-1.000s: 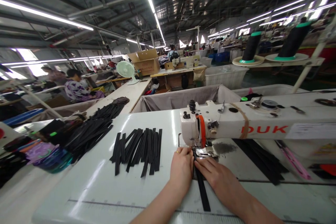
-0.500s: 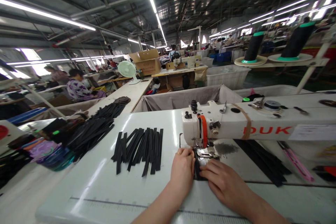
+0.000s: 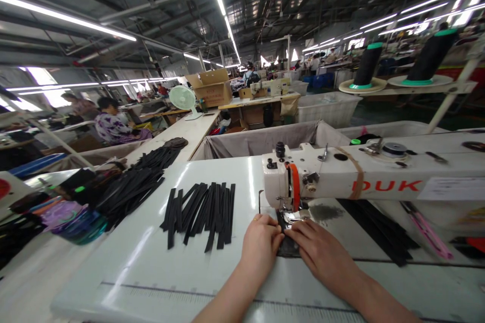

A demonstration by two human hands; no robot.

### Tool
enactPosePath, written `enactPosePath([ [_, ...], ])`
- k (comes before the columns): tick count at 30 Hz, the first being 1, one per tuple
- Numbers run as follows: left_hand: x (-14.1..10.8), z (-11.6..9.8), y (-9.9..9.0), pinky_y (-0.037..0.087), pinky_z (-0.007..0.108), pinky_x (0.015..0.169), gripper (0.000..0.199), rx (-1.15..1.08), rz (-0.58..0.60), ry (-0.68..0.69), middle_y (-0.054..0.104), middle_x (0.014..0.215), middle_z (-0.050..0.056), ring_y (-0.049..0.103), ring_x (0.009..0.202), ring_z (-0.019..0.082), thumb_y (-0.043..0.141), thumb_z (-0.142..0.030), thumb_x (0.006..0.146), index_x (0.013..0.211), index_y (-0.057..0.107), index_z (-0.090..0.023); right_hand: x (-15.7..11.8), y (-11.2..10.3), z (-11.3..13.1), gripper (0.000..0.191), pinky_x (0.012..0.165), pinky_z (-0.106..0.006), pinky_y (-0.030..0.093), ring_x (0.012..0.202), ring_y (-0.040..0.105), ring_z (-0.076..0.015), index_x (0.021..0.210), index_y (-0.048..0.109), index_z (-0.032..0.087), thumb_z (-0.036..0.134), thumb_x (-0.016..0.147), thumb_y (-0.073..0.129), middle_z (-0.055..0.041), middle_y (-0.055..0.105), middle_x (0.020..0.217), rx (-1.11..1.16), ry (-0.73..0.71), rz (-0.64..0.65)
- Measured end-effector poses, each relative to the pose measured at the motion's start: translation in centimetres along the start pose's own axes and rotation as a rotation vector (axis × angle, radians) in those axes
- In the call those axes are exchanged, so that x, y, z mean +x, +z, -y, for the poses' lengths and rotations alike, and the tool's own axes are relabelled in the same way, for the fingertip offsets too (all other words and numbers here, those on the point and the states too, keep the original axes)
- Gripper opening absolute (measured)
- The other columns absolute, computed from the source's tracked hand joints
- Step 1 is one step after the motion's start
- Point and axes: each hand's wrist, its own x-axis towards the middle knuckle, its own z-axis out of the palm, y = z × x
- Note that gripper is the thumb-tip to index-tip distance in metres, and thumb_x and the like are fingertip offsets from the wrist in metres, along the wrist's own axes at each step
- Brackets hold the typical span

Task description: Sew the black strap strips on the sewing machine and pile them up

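Observation:
At the needle end of a white sewing machine [image 3: 326,174], a black fabric strip [image 3: 288,249] lies partly under the presser foot area, mostly covered by my fingers. My left hand [image 3: 260,243] is closed on the strip from the left, its fingers curled and thumb tip toward the right hand. From the right, my right hand [image 3: 322,250] presses the strip with fingers held together, just in front of the metal guide [image 3: 297,217]. The fingertips of both hands nearly meet. Whatever is directly beneath the needle is hidden.
Loose black strips [image 3: 204,214] lie left of the machine, with a bigger heap [image 3: 140,176] beyond. More strips [image 3: 379,232] and pink-handled snips [image 3: 430,234] rest under the machine arm. Thread cones [image 3: 367,65] stand behind at right. A co-worker [image 3: 113,123] sits far left.
My right hand has slid slightly up and left toward the needle. My left fingertips have drawn back a little toward me, so the two hands' fingertips are closer together.

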Motion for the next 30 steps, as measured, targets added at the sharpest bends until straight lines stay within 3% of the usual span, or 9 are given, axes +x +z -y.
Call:
enactPosePath([
  [6,0.03,0.17,0.03,0.047,0.034,0.081,0.014,-0.081,-0.041,-0.014,0.066,0.089,0.004,0.056,0.089,0.021,0.066,-0.009,0.078,0.074,0.074,-0.019,-0.13,-0.04,0.10,0.039,0.081,-0.040,0.052,0.091,0.056,-0.0237,0.111,0.060,0.016,-0.001,0.077,0.050,-0.0080,0.062,0.100,-0.007,0.000,-0.001],
  [30,0.35,-0.01,0.55,0.048,0.035,0.080,0.020,-0.007,-0.079,0.032,0.065,0.091,0.006,0.056,0.088,0.021,0.056,-0.009,0.083,0.074,0.072,-0.018,0.01,0.24,0.08,0.041,0.079,-0.041,0.051,0.089,0.056,-0.0234,0.110,0.057,0.017,-0.001,0.076,0.045,-0.0075,0.060,0.097,-0.019,0.032,-0.002],
])
